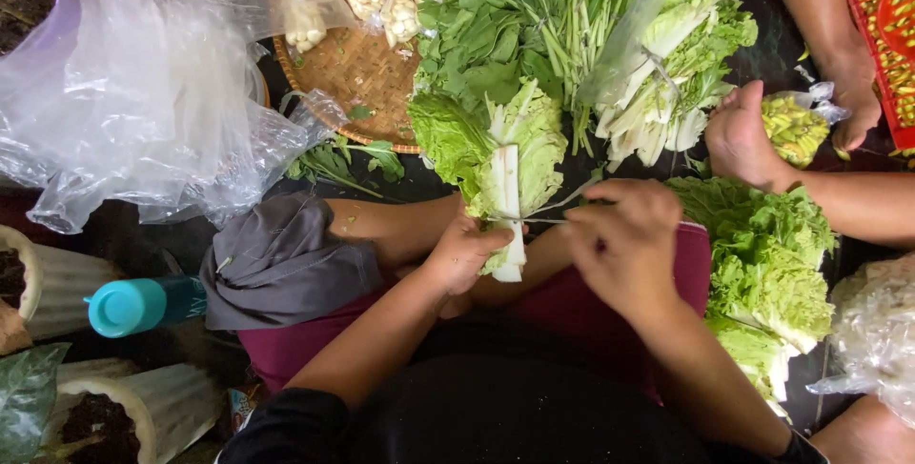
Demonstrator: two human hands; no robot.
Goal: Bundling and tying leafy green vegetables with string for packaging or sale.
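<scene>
Cabbage bunch [505, 154] — left hand [464, 252] grips stalks, right hand [624, 240] curled beside.

You worked over a dark ground [143, 235] in soft, even daylight. Left of the woven tray [357, 73] lay crumpled clear plastic [133, 92]; below it stood ribbed pots [57, 283] of soil and a teal-capped bottle [133, 305].

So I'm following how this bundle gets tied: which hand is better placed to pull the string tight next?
Probably the right hand: it pinches the thin string beside the cabbage bundle, while the left hand grips the white stalk base.
</scene>
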